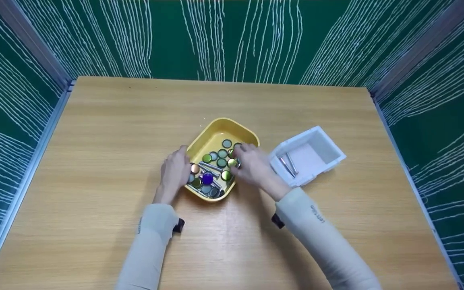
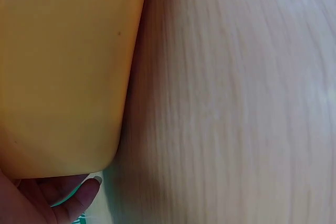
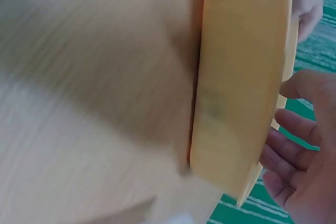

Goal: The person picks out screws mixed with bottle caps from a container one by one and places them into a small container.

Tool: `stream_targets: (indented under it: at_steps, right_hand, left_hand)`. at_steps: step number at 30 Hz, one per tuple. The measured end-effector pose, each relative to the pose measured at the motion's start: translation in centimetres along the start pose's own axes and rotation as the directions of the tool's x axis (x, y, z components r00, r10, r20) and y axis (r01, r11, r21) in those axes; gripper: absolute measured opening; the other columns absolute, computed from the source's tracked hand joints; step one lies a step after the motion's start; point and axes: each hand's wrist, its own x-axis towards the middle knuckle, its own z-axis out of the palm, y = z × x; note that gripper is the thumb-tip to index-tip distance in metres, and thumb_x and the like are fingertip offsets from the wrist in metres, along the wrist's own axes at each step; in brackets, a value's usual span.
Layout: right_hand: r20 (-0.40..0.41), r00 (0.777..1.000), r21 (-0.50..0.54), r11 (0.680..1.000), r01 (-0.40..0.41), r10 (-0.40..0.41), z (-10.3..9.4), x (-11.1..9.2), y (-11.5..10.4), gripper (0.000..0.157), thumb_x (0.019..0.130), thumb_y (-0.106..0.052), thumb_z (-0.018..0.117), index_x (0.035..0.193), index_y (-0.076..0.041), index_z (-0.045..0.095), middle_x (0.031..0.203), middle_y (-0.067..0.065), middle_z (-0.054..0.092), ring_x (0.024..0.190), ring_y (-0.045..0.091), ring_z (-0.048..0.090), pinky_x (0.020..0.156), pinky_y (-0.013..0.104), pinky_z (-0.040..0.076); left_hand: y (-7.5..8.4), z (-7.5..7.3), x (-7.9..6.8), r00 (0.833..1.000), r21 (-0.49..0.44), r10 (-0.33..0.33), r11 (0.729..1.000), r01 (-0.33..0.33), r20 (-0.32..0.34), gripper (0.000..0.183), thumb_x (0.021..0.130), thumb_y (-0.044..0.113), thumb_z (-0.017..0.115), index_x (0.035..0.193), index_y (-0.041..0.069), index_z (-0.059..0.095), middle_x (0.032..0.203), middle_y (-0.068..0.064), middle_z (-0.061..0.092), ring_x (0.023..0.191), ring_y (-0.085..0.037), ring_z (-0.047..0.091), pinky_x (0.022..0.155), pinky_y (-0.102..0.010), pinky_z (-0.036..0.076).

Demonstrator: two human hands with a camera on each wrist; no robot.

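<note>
A yellow plastic box (image 1: 219, 131) stands on the table, holding a mix of bottle caps and metal bolts. Green caps (image 1: 221, 162), a blue cap (image 1: 207, 178) and silver bolts (image 1: 211, 166) lie loose towards its near end. My left hand (image 1: 174, 169) grips the box's left rim, and some of its fingers (image 2: 84, 196) show past the box's edge in the left wrist view. Over the right rim reaches my right hand (image 1: 252, 163), fingers loosely bent and spread near the caps. Its fingertips are partly hidden behind the box wall in the right wrist view.
To the right stands a white open bin (image 1: 316, 155) with a few bolts (image 1: 291, 165) inside. Light wood table (image 1: 135, 121) surrounds both containers. Green walls with white streaks (image 1: 167, 40) rise behind and at the sides.
</note>
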Motion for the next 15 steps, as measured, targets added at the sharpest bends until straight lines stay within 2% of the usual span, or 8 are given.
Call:
stream_targets:
  at_steps: [7, 15]
  right_hand:
    - [0.117, 0.993, -0.023, 0.999, 0.022, -0.020, 1.2, 0.2, -1.9, 0.035, 0.085, -0.037, 0.072, 0.109, -0.011, 0.067, 0.110, 0.010, 0.066, 0.111, 0.033, 0.058, 0.109, 0.049, 0.038]
    - [0.120, 0.993, -0.032, 0.999, 0.014, -0.010, 2.5, 0.4, -3.2, 0.020, 0.083, -0.031, 0.074, 0.087, -0.012, 0.070, 0.089, 0.006, 0.073, 0.090, 0.031, 0.065, 0.092, 0.046, 0.045]
  left_hand:
    - [0.0, 0.0, 0.0, 1.000, 0.000, -0.007, 1.000, 0.007, 0.010, 0.039, 0.102, 0.015, 0.045, 0.140, 0.006, 0.049, 0.112, -0.021, 0.068, 0.097, -0.039, 0.067, 0.083, -0.051, 0.056]
    - [0.0, 0.0, -0.1, 1.000, 0.005, 0.008, 1.000, -0.008, -0.007, 0.038, 0.101, 0.016, 0.043, 0.137, 0.006, 0.051, 0.116, -0.024, 0.068, 0.101, -0.044, 0.066, 0.082, -0.056, 0.055]
